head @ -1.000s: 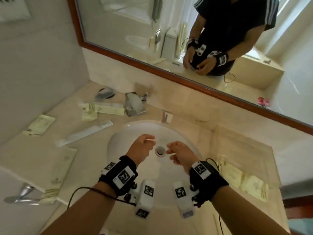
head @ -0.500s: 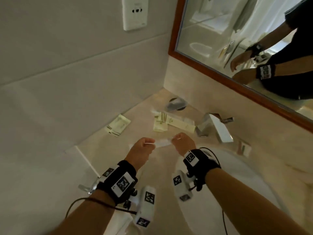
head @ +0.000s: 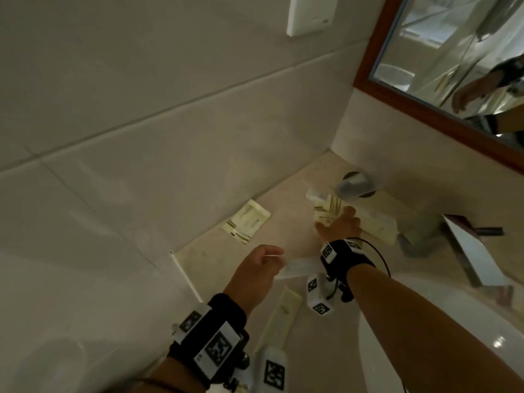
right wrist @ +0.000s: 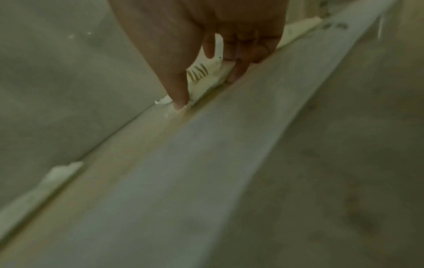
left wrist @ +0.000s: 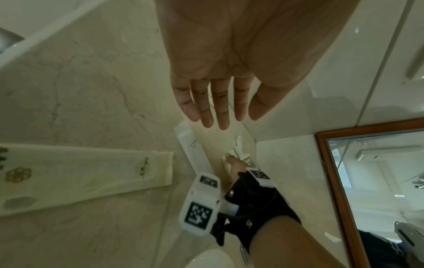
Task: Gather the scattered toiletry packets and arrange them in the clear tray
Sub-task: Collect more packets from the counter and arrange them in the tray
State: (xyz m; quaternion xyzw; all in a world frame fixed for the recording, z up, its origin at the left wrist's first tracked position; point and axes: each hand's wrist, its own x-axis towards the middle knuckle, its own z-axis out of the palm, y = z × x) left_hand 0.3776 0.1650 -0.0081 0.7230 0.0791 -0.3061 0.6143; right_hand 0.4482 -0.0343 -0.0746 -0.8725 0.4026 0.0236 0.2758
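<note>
My right hand [head: 337, 225] reaches to the back of the counter and pinches a small cream packet with gold stripes [right wrist: 204, 76] between thumb and fingers; the packet touches the counter. My left hand [head: 261, 268] hovers nearer, with fingers [left wrist: 220, 108] straight and the palm empty. A thin white sliver shows by its thumb in the head view; I cannot identify it. Below the left hand lie a long white packet [left wrist: 192, 146] and a long cream packet [left wrist: 87, 177]. A square cream packet [head: 246, 222] lies by the left wall, and a larger one [head: 377, 225] lies right of my right hand. The clear tray is out of view.
A tiled wall [head: 141, 165] bounds the counter on the left, with a socket plate [head: 312, 12] high up. A wood-framed mirror [head: 453, 66] runs along the back. A tipped glass [head: 354, 185], the faucet [head: 467, 251] and the white basin [head: 467, 350] lie to the right.
The view has swung left, from the basin to the counter corner. My right hand has moved forward from beside the left hand and taken hold of the striped packet. The left hand has stayed put.
</note>
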